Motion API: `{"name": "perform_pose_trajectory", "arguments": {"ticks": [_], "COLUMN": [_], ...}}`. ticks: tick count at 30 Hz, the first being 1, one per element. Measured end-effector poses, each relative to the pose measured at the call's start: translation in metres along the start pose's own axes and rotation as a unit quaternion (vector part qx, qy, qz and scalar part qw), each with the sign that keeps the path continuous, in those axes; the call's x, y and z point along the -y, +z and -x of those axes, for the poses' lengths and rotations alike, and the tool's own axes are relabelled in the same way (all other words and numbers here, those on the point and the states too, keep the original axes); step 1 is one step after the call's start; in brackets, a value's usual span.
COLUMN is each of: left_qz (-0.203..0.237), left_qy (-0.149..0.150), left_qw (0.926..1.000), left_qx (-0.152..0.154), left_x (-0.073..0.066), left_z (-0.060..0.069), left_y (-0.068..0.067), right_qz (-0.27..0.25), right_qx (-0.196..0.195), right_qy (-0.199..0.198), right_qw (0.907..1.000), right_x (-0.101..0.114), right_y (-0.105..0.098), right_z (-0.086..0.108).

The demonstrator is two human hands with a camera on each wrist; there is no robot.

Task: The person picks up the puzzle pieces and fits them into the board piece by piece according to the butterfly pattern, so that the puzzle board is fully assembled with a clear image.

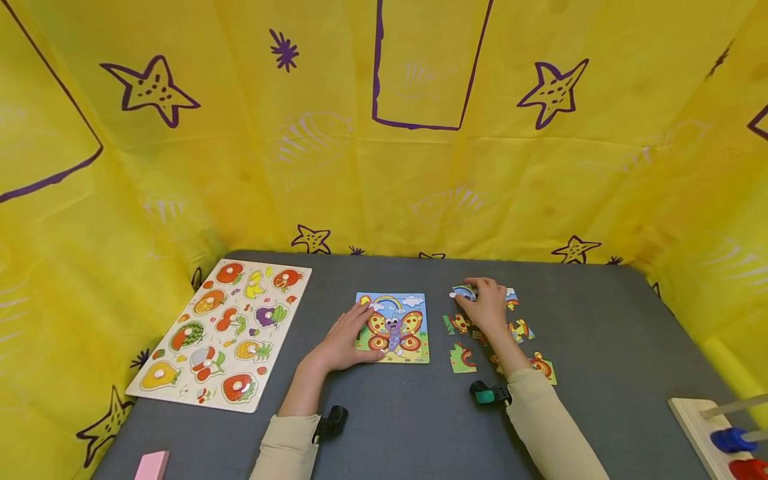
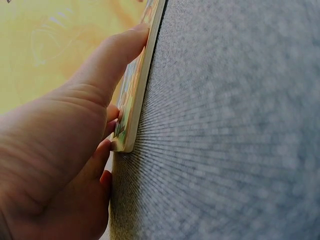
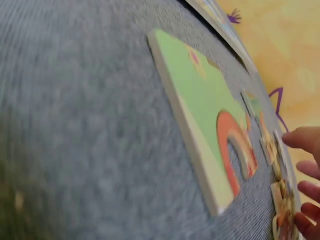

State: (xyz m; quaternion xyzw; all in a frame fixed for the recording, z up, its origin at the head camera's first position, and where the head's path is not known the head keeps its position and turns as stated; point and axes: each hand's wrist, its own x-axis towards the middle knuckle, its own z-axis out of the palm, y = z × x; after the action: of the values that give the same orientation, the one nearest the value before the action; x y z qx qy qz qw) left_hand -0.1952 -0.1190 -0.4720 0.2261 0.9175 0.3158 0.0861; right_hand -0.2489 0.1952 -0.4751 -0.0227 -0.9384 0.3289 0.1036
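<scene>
Jigsaw assembly seemed underway: centre-right, the right hand (image 1: 487,307) pinched the rainbow piece (image 1: 464,291) (left hand (image 1: 345,339) spread across the butterfly picture (image 1: 394,333)); careful alignment seemed called for.

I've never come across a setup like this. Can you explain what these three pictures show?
There is no machine here: a person works with two bare hands. The wide picture comes from a camera on the head, looking forward and down; the two close ones come from a camera on each wrist.

On the dark table, the left hand rests on a butterfly board. The right hand has thumb and finger at a rainbow piece; whether the piece is lifted, I cannot tell. Loose puzzle pieces lie around and below that hand.

A fruit board lies to the left, with a pink block nearer the person. At the right edge is a wooden frame with blue and red beads.
</scene>
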Motion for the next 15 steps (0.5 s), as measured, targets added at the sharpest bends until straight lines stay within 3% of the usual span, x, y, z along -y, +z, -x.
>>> {"name": "perform_pose_trajectory", "arguments": {"ticks": [7, 15], "left_qz": [0.002, 0.003], "left_qy": [0.002, 0.0], "left_qw": [1.0, 1.0], "left_qx": [0.003, 0.002], "left_x": [0.001, 0.0014], "left_z": [0.0002, -0.0002], "left_y": [0.0001, 0.0003], "right_qz": [0.023, 0.003], "right_qx": [0.016, 0.01], "right_qy": [0.001, 0.001], "right_qw": [0.9996, 0.9999], "right_x": [-0.0078, -0.0103], "right_y": [-0.002, -0.0009], "right_z": [-0.0004, -0.0015]}}
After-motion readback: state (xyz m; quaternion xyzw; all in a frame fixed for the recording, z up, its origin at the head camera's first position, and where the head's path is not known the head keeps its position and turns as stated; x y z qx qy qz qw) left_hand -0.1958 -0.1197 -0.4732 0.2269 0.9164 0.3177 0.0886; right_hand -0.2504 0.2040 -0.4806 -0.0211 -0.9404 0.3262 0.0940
